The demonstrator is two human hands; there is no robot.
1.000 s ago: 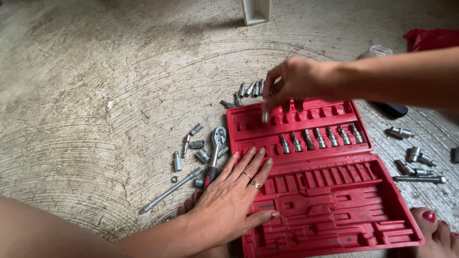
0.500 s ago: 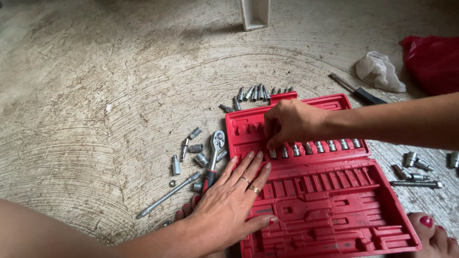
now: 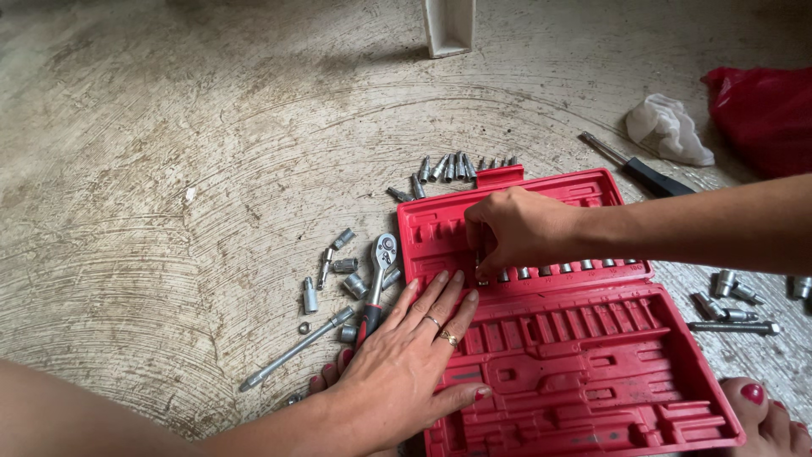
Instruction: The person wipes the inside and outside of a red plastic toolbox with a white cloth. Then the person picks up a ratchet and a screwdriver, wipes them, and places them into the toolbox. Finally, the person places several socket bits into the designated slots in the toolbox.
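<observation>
A red plastic tool case lies open on the concrete floor, its lid half holding a row of silver sockets. My right hand reaches over the lid, fingertips pinched on a small silver socket at the left end of that row. My left hand lies flat, fingers spread, on the case's left edge, with rings on two fingers.
Left of the case lie a ratchet wrench, an extension bar and loose sockets. More bits sit behind the lid. To the right are loose sockets, a screwdriver, a white rag, a red bag and my foot.
My right hand came down from above the lid's upper row to the left end of the socket row, carrying a small socket. The lid has tilted more upright. My left hand stayed put.
</observation>
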